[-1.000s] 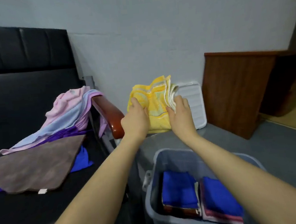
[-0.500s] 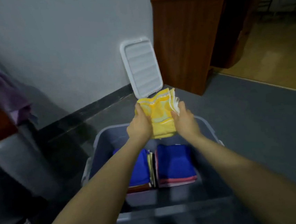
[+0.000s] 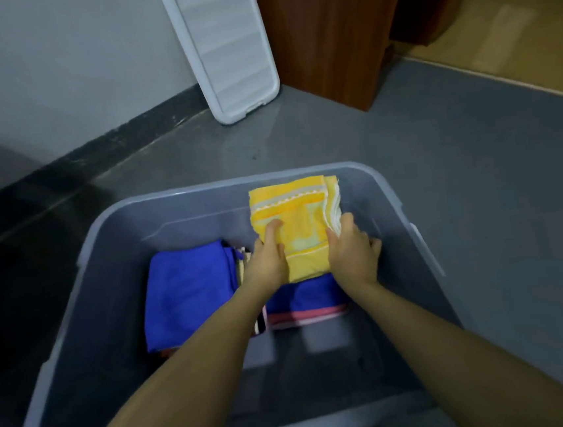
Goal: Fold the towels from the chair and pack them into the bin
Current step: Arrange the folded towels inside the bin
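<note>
Your left hand (image 3: 268,262) and right hand (image 3: 353,254) gripped the folded yellow towel (image 3: 295,225), fingers curled round its sides | towel held inside grey bin (image 3: 111,250), above right blue stack (image 3: 307,297) | white lid (image 3: 226,46) leaned on wall.

Both bare forearms reach toward 12 o'clock. Left hand (image 3: 268,262), thumb up, and right hand (image 3: 352,252), fingers curled, sit side by side, gripping.
</note>
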A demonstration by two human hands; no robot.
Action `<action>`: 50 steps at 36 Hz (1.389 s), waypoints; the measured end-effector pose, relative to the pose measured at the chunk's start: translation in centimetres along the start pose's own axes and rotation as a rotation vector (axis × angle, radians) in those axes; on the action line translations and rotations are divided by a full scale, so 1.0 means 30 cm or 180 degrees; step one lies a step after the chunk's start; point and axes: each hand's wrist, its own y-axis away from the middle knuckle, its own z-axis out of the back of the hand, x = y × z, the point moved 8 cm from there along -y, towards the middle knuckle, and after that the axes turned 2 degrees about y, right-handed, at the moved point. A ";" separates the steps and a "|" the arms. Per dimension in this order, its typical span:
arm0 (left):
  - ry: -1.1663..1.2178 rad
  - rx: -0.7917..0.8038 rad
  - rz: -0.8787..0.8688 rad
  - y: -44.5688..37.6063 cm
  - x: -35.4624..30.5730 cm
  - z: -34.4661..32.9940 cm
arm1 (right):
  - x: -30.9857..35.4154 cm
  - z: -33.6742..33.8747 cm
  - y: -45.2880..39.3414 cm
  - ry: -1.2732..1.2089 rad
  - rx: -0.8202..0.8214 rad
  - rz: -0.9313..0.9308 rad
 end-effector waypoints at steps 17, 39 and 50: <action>-0.0181 0.0016 0.0599 -0.051 0.181 -0.106 | -0.089 -0.312 -0.061 -0.1238 0.1188 -0.0869; -0.2079 0.0491 0.0249 -0.085 0.187 -0.183 | -0.032 -0.431 -0.006 0.0699 0.1096 0.1133; -0.1766 0.0452 0.0195 -0.054 0.148 -0.125 | -0.013 -0.388 -0.016 0.0487 0.1348 0.0721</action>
